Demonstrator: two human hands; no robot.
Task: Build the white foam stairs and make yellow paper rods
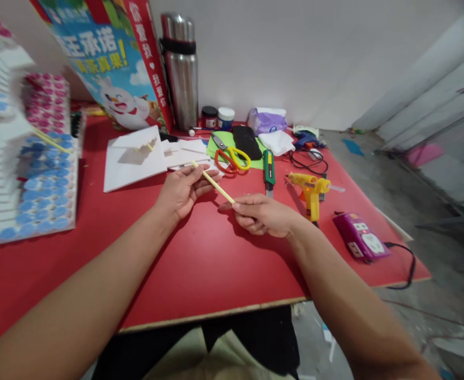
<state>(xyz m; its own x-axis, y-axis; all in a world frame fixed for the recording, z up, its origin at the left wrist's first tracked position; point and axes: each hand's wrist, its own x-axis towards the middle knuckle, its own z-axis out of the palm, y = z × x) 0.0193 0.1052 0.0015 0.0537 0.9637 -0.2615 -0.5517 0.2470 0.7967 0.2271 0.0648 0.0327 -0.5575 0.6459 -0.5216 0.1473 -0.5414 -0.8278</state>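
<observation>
A thin pale-yellow stick [218, 186] is held slantwise above the red table between my two hands. My left hand [186, 191] pinches its far left end between thumb and fingers, palm turned upward. At the near right end, my right hand [261, 214] grips it between thumb and forefinger, the other fingers curled under. Just beyond the hands lie scissors with red and yellow handles [235, 161] and a green utility knife [269, 170] with its blade out. A white foam board [131, 163] with a cut white piece on it rests beyond my left hand.
Right of my hands are a yellow glue gun [310, 191] and a purple power strip [358, 236] with a cord. White structures with blue and pink roses [44, 195] fill the left side. A steel thermos [182, 79] and a printed box [117, 68] stand at the back.
</observation>
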